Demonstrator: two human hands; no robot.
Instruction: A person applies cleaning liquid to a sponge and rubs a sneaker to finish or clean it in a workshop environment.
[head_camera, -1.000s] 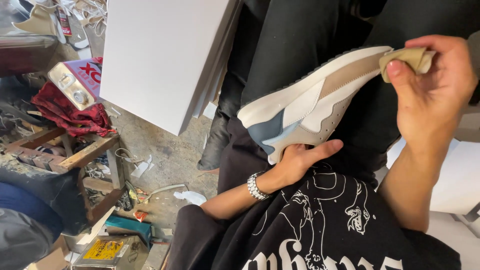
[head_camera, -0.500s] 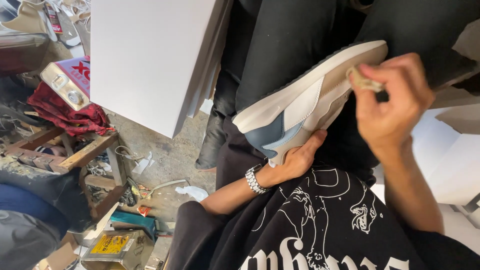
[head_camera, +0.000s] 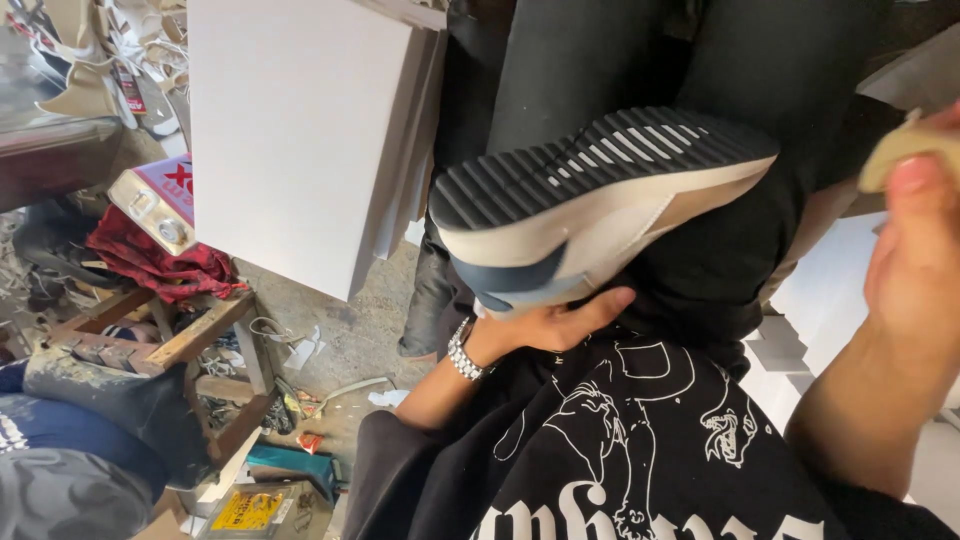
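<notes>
At frame centre, the left hand (head_camera: 555, 325) is grasping the sneaker (head_camera: 590, 205), sole up. At right edge, the right hand (head_camera: 915, 265) is pinching a tan pad (head_camera: 900, 150). A concrete floor (head_camera: 345, 335) is lying lower left, beside a white board (head_camera: 300, 130).

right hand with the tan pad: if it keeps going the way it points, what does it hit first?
Probably the cream sidewall of the white, tan and blue sneaker, near its black ribbed sole, which the left hand props up. The right hand points its small tan pad up-left toward it; depth is unclear.

A red-and-white rectangular tin can (head_camera: 158, 203) lies far left (above a yellow label (head_camera: 243, 511)).
</notes>
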